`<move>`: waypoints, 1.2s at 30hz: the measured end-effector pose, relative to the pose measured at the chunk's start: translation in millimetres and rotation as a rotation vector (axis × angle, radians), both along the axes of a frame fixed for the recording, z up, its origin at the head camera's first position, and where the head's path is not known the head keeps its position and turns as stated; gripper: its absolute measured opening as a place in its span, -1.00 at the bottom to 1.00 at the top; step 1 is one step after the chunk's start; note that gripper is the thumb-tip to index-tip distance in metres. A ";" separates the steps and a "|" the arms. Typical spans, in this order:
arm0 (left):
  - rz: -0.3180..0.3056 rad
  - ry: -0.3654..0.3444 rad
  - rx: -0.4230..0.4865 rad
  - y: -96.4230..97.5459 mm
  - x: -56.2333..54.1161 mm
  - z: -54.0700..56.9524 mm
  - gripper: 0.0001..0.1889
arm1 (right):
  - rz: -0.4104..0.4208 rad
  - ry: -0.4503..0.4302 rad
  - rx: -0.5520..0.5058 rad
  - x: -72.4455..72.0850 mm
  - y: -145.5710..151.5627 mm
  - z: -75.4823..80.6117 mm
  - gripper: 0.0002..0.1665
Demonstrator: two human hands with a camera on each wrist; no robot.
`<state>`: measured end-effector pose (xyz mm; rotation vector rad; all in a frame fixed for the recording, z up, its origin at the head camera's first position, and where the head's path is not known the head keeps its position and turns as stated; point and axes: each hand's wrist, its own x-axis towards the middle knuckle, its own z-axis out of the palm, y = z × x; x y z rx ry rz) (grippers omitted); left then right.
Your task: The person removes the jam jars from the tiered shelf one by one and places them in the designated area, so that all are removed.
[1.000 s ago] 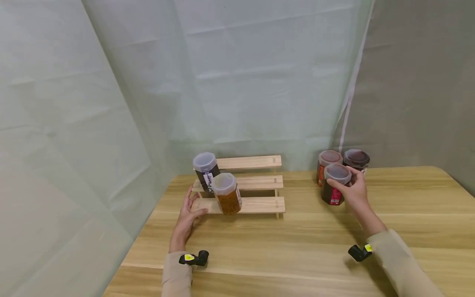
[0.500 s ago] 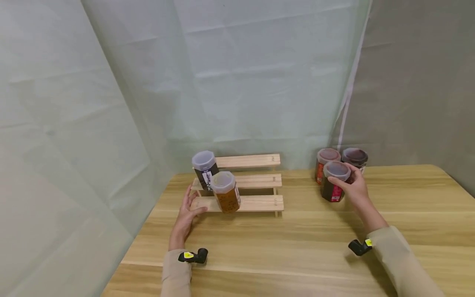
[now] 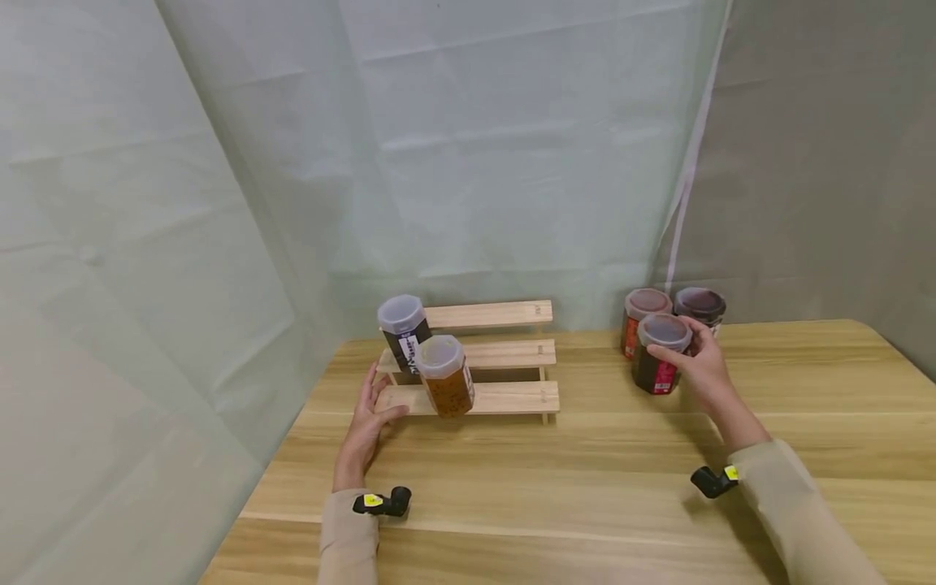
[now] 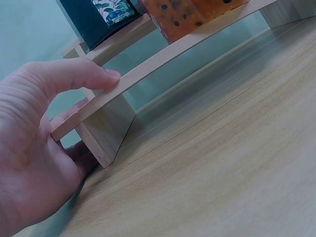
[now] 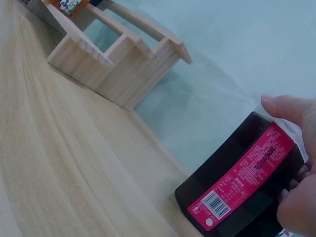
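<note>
In the head view, a three-step wooden rack (image 3: 512, 397) stands left of centre. My left hand (image 3: 363, 431) grips the left end of its lowest step; the left wrist view shows the thumb on top of the board, other fingers partly hidden behind it. An amber jar with dark specks (image 3: 449, 388) sits on the lowest step. Behind it, a dark jar with a pale lid (image 3: 404, 331) stands on the middle step. On the right, my right hand (image 3: 704, 367) holds a dark jar with a pink label (image 5: 242, 177) near its lid. Whether its base touches the table I cannot tell.
Just behind the held jar stand a red-orange jar (image 3: 630, 327) and another dark jar (image 3: 699, 304), partly covered. All are on a wooden table (image 3: 556, 496). Pale cloth (image 3: 497, 162) hangs along the back and left sides, with a greyer stretch at right.
</note>
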<state>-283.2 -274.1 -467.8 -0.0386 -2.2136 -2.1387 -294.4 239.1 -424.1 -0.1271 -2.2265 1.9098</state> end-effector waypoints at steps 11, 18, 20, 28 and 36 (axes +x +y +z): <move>0.017 -0.002 -0.030 4.6 0.4 2.5 0.06 | 0.105 0.100 -0.075 15.4 15.1 36.3 -0.04; 0.019 0.004 -0.021 4.0 3.0 5.0 0.07 | 0.121 0.100 0.030 16.3 8.2 64.8 -0.08; 0.016 0.003 -0.024 2.8 4.3 5.1 0.08 | 0.142 0.090 0.098 13.1 -0.2 74.7 -0.08; 0.008 0.007 -0.022 7.8 0.3 6.9 0.07 | 0.238 0.105 0.099 -11.0 -55.4 97.3 -0.07; -0.006 0.003 -0.017 12.0 -1.4 6.8 0.06 | 0.387 0.164 0.059 -38.8 -134.0 111.3 -0.16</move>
